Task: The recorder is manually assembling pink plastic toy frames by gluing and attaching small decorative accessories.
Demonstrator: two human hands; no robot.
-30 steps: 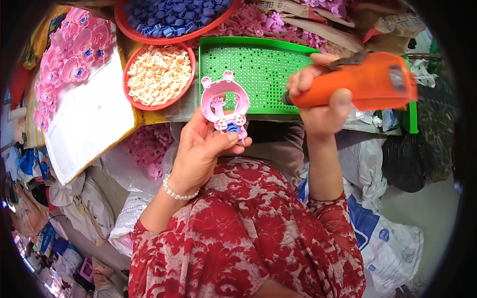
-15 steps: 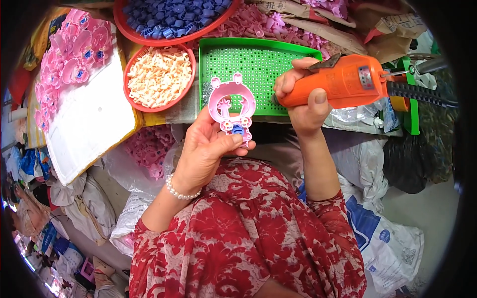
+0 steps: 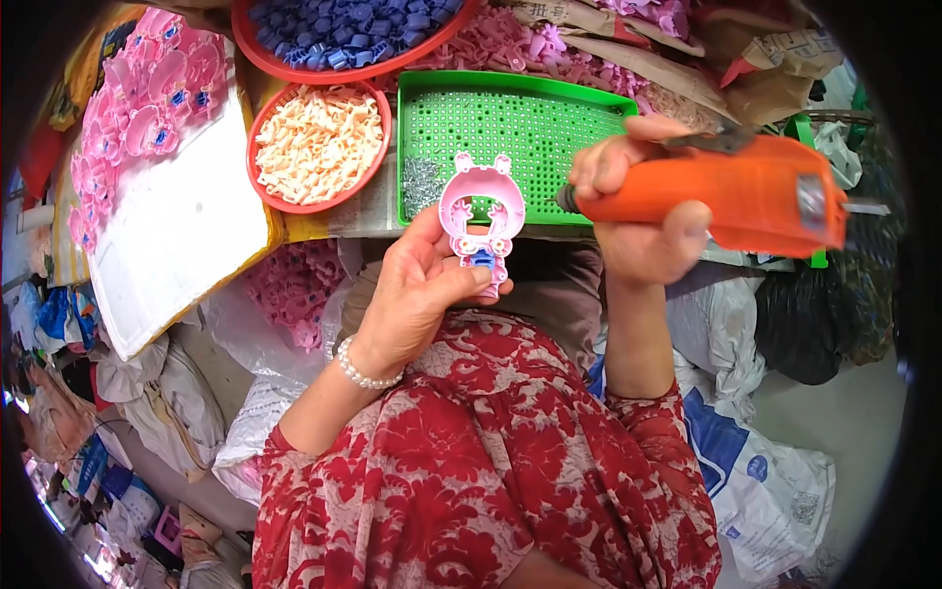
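While a lettered sack (image 3: 613,49) is seen behind the green tray (image 3: 535,128), a pink figure (image 3: 483,181) is pinched by the left hand (image 3: 420,275), long axis crossing the tray's near edge, ears foremost. An orange tool (image 3: 746,187) is clasped by the right hand (image 3: 633,240) at the tray's right end.

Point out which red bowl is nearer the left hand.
The smaller red bowl, filled with cream-coloured pieces, is nearer the left hand; the larger red bowl, higher in the picture, holds blue pieces.
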